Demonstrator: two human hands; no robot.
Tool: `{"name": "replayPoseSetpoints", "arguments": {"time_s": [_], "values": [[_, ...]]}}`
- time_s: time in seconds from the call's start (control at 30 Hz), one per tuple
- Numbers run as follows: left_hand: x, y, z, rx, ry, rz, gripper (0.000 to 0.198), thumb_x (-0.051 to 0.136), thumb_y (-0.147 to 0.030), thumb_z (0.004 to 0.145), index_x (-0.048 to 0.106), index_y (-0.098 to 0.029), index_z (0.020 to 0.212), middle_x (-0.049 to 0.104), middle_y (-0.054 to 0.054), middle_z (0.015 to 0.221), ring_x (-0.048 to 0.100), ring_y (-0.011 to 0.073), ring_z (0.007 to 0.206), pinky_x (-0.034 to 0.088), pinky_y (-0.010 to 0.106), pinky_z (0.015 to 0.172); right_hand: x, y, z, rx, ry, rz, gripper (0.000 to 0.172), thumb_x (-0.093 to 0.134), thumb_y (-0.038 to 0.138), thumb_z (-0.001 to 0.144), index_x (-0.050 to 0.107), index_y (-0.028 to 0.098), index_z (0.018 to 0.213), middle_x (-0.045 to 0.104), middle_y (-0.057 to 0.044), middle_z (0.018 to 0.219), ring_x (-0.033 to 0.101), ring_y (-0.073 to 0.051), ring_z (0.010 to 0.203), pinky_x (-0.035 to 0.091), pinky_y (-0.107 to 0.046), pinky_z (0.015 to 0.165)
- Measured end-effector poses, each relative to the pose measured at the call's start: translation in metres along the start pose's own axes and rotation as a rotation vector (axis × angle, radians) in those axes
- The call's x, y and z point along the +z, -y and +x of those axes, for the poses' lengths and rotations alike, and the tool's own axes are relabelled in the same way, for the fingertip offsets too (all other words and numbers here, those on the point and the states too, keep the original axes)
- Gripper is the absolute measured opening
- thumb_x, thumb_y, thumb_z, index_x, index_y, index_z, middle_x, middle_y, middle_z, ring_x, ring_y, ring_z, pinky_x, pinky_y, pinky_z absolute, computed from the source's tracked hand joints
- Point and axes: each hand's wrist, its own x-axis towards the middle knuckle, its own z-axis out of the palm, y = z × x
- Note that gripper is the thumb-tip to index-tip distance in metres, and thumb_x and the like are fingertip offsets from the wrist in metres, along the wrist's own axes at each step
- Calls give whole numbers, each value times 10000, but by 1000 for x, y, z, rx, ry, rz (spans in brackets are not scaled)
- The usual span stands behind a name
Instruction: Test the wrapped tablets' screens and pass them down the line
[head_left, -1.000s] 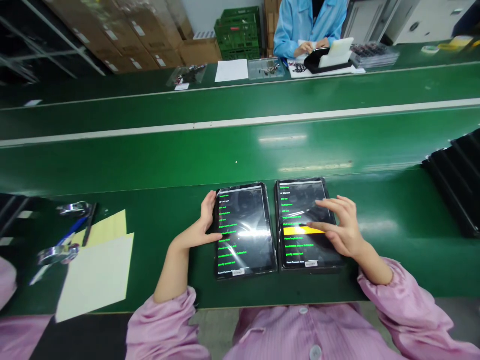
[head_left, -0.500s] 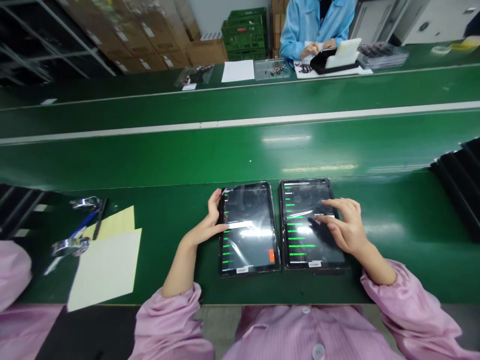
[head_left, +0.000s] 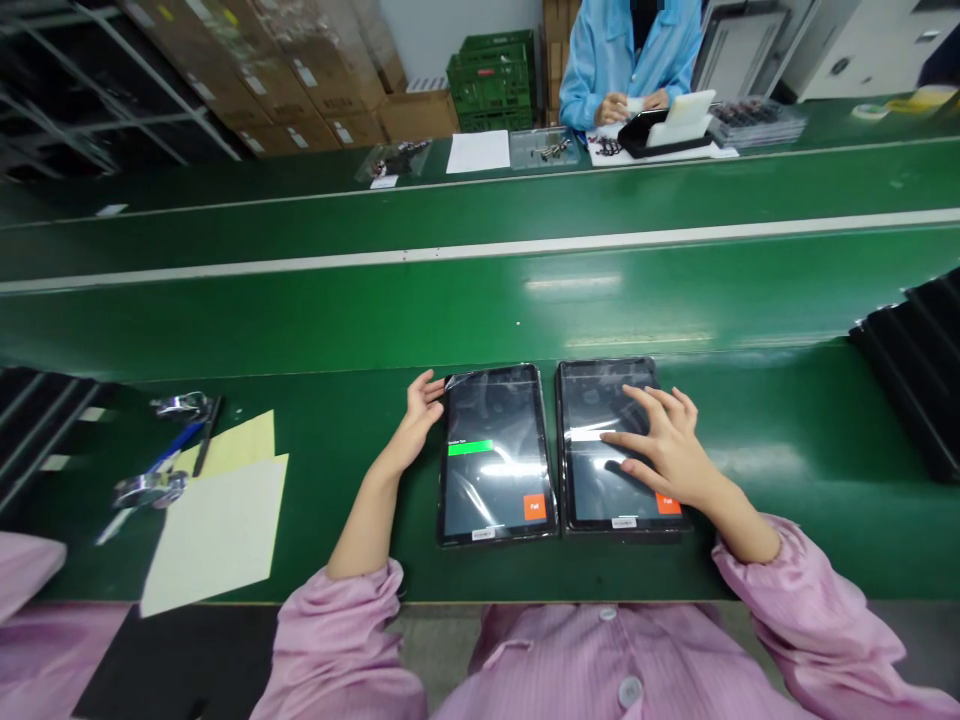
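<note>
Two black tablets lie side by side on the green bench. The left tablet [head_left: 499,490] shows a green bar and an orange "Fail" button on a dark screen. My left hand [head_left: 417,420] is at its upper left edge, fingers apart and holding nothing. On the right tablet [head_left: 592,490], a pale bar and an orange button show, partly covered by my right hand [head_left: 664,445]. That hand hovers over or touches the screen with fingers spread; whether a fingertip makes contact I cannot tell.
Yellowish paper sheets [head_left: 217,530], a dark pen [head_left: 208,437] and shiny metal objects [head_left: 150,488] lie to the left. Stacked black items [head_left: 919,370] stand at the right. Across the raised green ledge [head_left: 337,310], a person in blue [head_left: 626,70] works near a white stand [head_left: 682,118].
Both screens have switched from lists of green text to a single bar with an orange button. My left thumb has come off the left screen; my right hand has shifted slightly left.
</note>
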Motion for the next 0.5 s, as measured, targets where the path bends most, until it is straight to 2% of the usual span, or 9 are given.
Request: {"name": "replayPoseSetpoints", "arguments": {"time_s": [0.1,0.2,0.27,0.33,0.43,0.5], "values": [[-8,-14,16,-153,-80,-45,715,480,-658,845,401,-190,1379,649,151,1190,633,274,1124,454,498,1022,7,-15,6,32,-88,36,527,305,650,1002,736,361,1097,332,-38,1510,281,-393,1344,105,-666,1108],[-7,-42,37,-185,-102,33,528,501,-538,839,545,-177,1222,698,125,1079,676,258,1022,510,471,950,23,-50,21,199,-297,177,644,195,681,998,700,311,1148,407,-90,1409,364,-377,1292,220,-634,1096],[7,-66,48,-83,-144,106,450,512,-466,843,581,-178,1182,682,126,1142,658,252,1072,496,460,989,37,-77,32,360,-398,297,692,147,672,999,700,268,1099,492,-111,1245,442,-350,1211,320,-590,1057],[30,-90,53,85,-130,213,408,493,-393,874,581,-177,1208,643,133,1235,633,242,1135,471,445,1039,51,-96,40,474,-424,372,714,132,668,999,711,253,1047,521,-105,1136,478,-330,1155,355,-562,1042],[68,-116,44,338,59,500,408,441,-305,922,545,-164,1291,567,161,1371,573,268,1251,425,488,1099,61,-104,43,474,-377,397,720,153,682,996,735,261,1042,518,-96,1143,480,-307,1142,362,-528,1058],[85,-124,33,420,212,673,454,425,-250,928,485,-159,1370,489,169,1473,480,295,1361,367,530,1143,60,-99,40,422,-333,393,719,185,702,989,754,264,1024,517,-99,1175,474,-302,1141,377,-514,1055]]}}
